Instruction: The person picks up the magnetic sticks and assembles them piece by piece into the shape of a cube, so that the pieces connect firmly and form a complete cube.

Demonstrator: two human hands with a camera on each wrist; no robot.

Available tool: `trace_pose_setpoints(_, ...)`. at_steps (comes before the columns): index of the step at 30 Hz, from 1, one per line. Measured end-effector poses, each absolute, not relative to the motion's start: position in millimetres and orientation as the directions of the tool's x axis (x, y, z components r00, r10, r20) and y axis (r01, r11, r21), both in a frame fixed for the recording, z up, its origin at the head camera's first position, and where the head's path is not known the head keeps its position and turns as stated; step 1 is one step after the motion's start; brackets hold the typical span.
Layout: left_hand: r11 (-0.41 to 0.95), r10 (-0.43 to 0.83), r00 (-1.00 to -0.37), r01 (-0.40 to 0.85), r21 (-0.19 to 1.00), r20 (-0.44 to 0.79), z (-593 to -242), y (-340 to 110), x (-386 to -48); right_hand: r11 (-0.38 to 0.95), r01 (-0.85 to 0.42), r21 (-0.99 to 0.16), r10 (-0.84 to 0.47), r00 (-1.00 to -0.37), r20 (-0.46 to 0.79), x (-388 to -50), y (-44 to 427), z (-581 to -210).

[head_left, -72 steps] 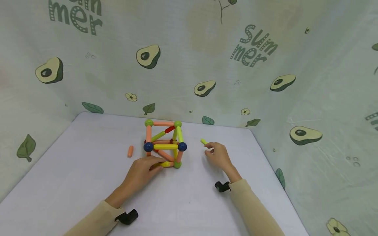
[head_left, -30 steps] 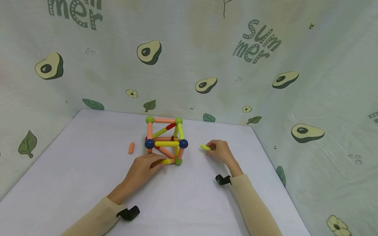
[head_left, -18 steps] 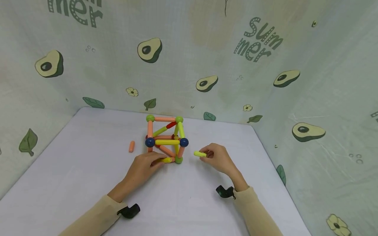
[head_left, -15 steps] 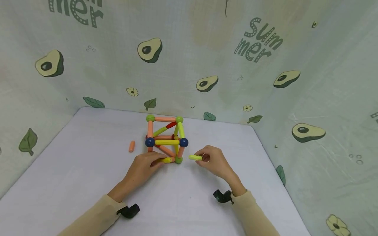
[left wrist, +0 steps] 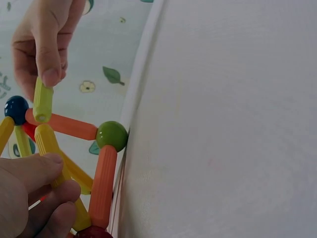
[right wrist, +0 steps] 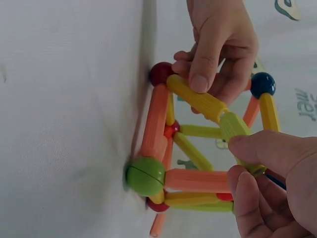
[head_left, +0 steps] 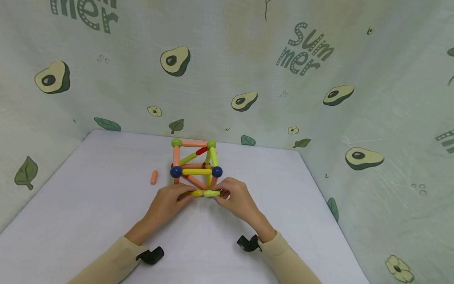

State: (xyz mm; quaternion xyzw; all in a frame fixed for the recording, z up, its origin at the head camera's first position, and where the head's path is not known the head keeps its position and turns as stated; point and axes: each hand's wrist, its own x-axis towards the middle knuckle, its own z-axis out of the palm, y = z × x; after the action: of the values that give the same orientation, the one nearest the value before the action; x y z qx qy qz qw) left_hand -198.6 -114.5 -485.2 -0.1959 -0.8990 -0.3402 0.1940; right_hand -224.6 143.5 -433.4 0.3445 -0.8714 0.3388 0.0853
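A cube-like frame of magnetic rods and balls stands on the table; its navy ball (head_left: 176, 171) and green balls, such as one green ball (right wrist: 145, 176), mark corners. My left hand (head_left: 164, 203) pinches a yellow magnetic rod (left wrist: 47, 141) at the near lower edge, one end at a dark red ball (right wrist: 161, 74). My right hand (head_left: 239, 199) pinches a lime magnetic rod (head_left: 211, 193) between thumb and fingers. The two rods point end to end, with a sliver of gap in the left wrist view. In the head view the lime rod hides the near right green ball.
A loose orange rod (head_left: 154, 177) lies left of the frame on the white table (head_left: 88, 205). Behind and at both sides hangs a cloth printed with avocados (head_left: 175, 61). A black wrist camera (head_left: 150, 255) sits on each sleeve.
My right hand has picked up the lime rod at the right and carried it left and nearer, up to the yellow rod's end. My left hand has stayed in place.
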Motion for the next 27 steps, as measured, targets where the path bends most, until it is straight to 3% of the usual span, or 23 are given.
trace_pose_setpoints(8,0.694,0.224,-0.846,0.487,0.531,0.484,-485,-114,-200,0.523,-0.664,-0.534,-0.548,-0.742,0.386,-225,137,-431)
trace_pose_setpoints(18,0.692,0.215,-0.848,0.483,0.537,0.485,-484,-114,-200,0.593,-0.683,-0.427,-0.586,-0.729,0.354,-227,131,-437)
trace_pose_setpoints(27,0.689,0.224,-0.828,0.508,0.517,0.515,-488,-114,-201,0.474,-0.587,-0.657,-0.524,-0.787,0.325,-228,134,-442)
